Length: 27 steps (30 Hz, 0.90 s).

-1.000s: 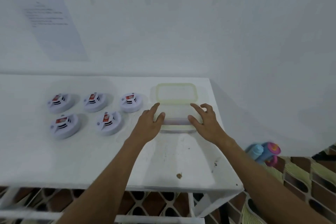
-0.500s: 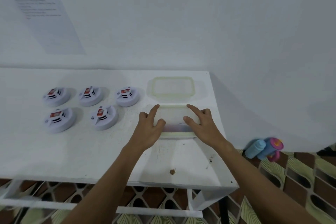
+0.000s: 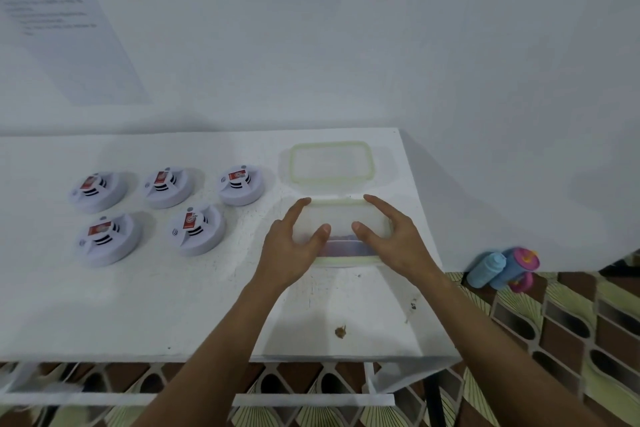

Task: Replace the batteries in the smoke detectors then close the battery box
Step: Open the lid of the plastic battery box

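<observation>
Comparing this moment with the ones before, I saw that the battery box had kept its place near the right end of the white table, and that the two hands had drawn closer together over it, thumbs nearly meeting above its near half. The view itself had also tipped lower, so the papers on the wall had slid up out of the top edge.

My left hand lay on the box's left side with the index finger stretched along that edge toward the far corner and the thumb pressed flat on top. My right hand mirrored it on the right side, index finger reaching the far right corner, thumb down on the clear cover. Fingers on both were fairly straight, pressing rather than curling round anything. Whether the cover under them was seated fully, I could not tell; dark shapes showed dimly through the box's near wall.

Just beyond the box, touching or almost touching its far edge, lay a clear lid with a pale green rim, flat on the table. To the left of the box sat five smoke detectors, three in a far row and two nearer, each white with a red label. Right of the box, past the table's end, a blue bottle and a pink-topped cup rested on patterned flooring.
</observation>
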### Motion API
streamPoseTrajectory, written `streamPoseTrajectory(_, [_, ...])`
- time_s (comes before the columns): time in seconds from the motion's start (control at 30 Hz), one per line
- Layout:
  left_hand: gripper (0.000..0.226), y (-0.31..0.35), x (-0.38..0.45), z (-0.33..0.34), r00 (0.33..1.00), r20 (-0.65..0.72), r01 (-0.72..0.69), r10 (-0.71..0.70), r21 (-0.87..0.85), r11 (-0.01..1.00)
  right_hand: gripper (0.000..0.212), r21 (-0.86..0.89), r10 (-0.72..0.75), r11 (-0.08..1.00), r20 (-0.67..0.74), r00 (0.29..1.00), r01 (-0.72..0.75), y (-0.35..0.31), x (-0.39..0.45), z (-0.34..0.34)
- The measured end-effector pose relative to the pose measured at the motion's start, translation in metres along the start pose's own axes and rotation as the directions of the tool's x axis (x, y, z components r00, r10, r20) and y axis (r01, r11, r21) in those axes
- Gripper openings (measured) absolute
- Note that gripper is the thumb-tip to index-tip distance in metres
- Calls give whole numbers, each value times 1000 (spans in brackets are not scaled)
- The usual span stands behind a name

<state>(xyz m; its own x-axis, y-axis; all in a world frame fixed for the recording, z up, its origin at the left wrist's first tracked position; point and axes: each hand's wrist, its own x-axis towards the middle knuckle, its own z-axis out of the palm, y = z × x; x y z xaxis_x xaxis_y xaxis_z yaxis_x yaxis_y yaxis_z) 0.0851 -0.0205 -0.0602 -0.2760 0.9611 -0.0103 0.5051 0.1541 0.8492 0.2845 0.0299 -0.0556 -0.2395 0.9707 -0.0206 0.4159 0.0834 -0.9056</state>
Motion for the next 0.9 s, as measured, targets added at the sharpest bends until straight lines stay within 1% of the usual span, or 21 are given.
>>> streamPoseTrajectory(0.07, [65, 1, 1, -1, 1000, 2, -9, 9, 7, 1000, 60, -23, 4, 1000, -26, 1000, -4, -1, -1, 0])
streamPoseTrajectory(0.17, [65, 6, 1, -4, 1000, -6, -5, 5, 37, 999, 62, -83, 15, 996, -24, 1000, -17, -4, -3, 1])
streamPoseTrajectory(0.23, [69, 10, 1, -6, 999, -46, -15, 18, 72, 997, 62, -96, 20, 995, -40, 999, -24, -3, -6, 2])
streamPoseTrajectory(0.3, [79, 15, 2, -7, 994, -101, -28, 39, 108, 994, 60, -195, -23, 981, -64, 998, 10, -4, -6, 2])
streamPoseTrajectory(0.37, [90, 18, 2, -6, 990, -143, 5, 10, 107, 994, 60, -321, -87, 944, -15, 996, 77, -7, -2, -2])
streamPoseTrajectory(0.4, [94, 19, 0, -4, 986, -168, 36, -17, 106, 994, 62, -345, -100, 933, 31, 995, 104, -11, 0, -4])
streamPoseTrajectory(0.47, [95, 20, -8, 1, 971, -231, 94, -56, 154, 984, 66, -333, -95, 936, 71, 993, 114, -16, 2, -8])
streamPoseTrajectory(0.53, [89, 19, -23, 5, 961, -271, 120, -56, 224, 967, 70, -318, -73, 945, 23, 997, 77, -16, -2, -8])
streamPoseTrajectory(0.57, [88, 17, -31, 7, 961, -270, 122, -54, 242, 963, 71, -310, -64, 949, -16, 998, 56, -15, -7, -6])
streamPoseTrajectory(0.63, [84, 15, -41, 13, 975, -217, 98, -45, 241, 966, 73, -293, -41, 956, -71, 997, 18, -13, -20, 0])
streamPoseTrajectory(0.67, [82, 15, -43, 15, 985, -171, 71, -33, 223, 972, 76, -293, -21, 956, -68, 997, 0, -14, -26, 2])
streamPoseTrajectory(0.77, [75, 19, -38, 11, 1000, -20, 9, -7, 133, 991, 84, -294, 38, 955, 20, 999, -31, -17, -36, 3])
streamPoseTrajectory(0.83, [70, 22, -32, 2, 997, 66, -35, 29, 99, 994, 84, -261, 36, 965, 57, 998, -20, -17, -39, 1])
streamPoseTrajectory(0.9, [66, 20, -28, -7, 986, 152, -81, 66, 93, 992, 84, -223, 42, 975, 136, 990, -11, -18, -39, -2])
